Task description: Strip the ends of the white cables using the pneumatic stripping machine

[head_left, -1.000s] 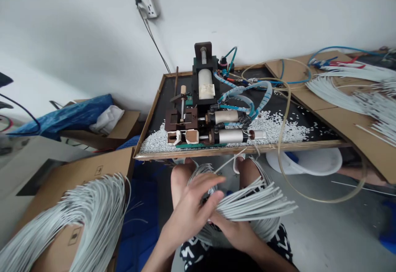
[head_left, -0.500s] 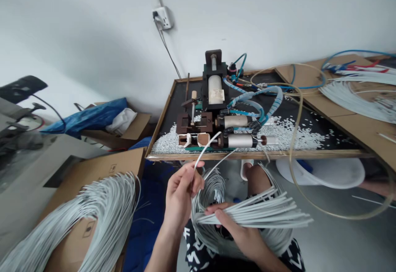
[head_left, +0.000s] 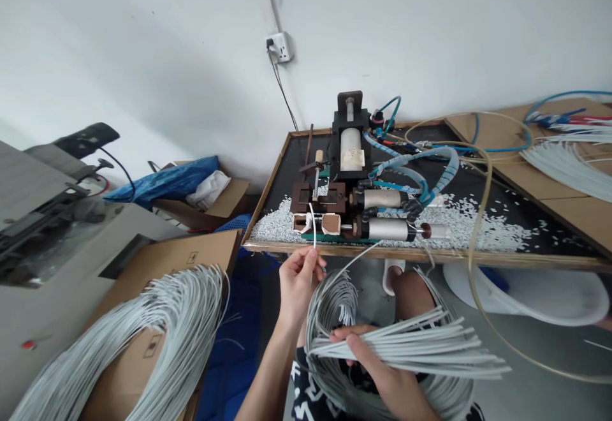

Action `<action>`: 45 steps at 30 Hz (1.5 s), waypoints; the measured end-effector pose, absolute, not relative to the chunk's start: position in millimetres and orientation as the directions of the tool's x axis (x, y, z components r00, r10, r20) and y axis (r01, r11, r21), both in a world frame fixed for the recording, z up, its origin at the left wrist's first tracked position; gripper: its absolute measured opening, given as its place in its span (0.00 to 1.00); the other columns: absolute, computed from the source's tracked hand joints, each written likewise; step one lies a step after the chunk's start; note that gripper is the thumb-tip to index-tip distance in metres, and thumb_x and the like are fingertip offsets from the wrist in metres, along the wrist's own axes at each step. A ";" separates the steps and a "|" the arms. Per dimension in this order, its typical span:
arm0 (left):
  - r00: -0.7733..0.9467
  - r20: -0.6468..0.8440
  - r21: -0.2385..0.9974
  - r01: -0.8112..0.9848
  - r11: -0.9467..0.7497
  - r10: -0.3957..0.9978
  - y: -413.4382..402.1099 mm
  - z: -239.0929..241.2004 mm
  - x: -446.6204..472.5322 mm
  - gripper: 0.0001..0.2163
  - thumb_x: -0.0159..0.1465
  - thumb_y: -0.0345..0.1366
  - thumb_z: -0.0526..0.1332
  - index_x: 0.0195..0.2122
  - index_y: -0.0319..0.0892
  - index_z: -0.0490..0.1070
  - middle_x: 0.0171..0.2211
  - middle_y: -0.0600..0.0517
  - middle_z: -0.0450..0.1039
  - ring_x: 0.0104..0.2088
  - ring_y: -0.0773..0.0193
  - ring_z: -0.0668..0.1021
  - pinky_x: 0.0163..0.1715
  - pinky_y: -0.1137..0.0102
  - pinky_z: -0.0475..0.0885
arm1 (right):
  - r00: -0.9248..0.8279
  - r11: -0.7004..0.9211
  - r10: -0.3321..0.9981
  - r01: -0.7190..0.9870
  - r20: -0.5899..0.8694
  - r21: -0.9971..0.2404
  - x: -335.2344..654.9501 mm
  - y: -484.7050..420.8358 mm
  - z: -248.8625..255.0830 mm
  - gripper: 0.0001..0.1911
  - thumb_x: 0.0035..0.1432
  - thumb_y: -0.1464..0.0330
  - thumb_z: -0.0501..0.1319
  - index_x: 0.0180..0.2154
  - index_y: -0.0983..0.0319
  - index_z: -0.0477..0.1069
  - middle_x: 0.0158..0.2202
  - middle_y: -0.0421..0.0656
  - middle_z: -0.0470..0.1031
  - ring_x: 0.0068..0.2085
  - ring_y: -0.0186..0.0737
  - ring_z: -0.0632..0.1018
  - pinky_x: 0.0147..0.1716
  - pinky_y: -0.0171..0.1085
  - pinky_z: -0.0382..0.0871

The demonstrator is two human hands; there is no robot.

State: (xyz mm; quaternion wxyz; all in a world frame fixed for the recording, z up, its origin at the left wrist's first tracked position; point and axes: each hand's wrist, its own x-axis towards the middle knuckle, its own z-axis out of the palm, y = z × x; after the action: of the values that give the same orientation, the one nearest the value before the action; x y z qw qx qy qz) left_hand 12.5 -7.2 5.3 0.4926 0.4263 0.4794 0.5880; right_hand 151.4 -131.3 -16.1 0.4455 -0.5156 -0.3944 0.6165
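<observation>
Now the left hand [head_left: 299,277], which a moment ago drew one white wire [head_left: 313,233] slanting out of the wire bundle [head_left: 421,347], pinches it upright. Its tip is at the front clamp [head_left: 318,222] of the pneumatic machine [head_left: 351,172], by the bench's [head_left: 478,256] near edge. The right hand [head_left: 377,370] is closed around the wire bundle over the lap, so one strand stands separated and lined up.
</observation>
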 end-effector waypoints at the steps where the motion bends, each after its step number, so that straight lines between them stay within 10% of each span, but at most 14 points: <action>1: -0.144 0.032 0.986 -0.156 -0.054 0.989 -6.4 3.6 12.1 0.16 0.58 0.48 0.72 0.30 0.38 0.76 0.22 0.53 0.75 0.17 0.71 0.70 0.20 0.75 0.66 | -0.069 -0.286 0.958 -0.136 -0.279 -0.949 151.1 -131.2 -15.9 0.28 0.60 0.42 0.60 0.38 0.57 0.84 0.38 0.44 0.86 0.34 0.45 0.81 0.43 0.41 0.75; 45: -0.117 -0.025 0.987 -0.161 0.006 0.993 -0.9 0.7 9.0 0.17 0.59 0.49 0.70 0.34 0.38 0.78 0.19 0.55 0.72 0.19 0.69 0.70 0.21 0.75 0.66 | -0.060 -0.264 0.964 -0.215 -0.257 -0.940 150.8 -127.3 -16.3 0.25 0.59 0.44 0.63 0.37 0.58 0.85 0.35 0.45 0.85 0.33 0.43 0.81 0.41 0.40 0.76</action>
State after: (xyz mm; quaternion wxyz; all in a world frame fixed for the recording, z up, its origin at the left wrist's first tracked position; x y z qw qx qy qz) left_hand 9.0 -0.9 0.7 0.5117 0.4237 0.4910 0.5636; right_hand 150.8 -127.3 -16.3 0.4740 -0.4952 -0.3785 0.6219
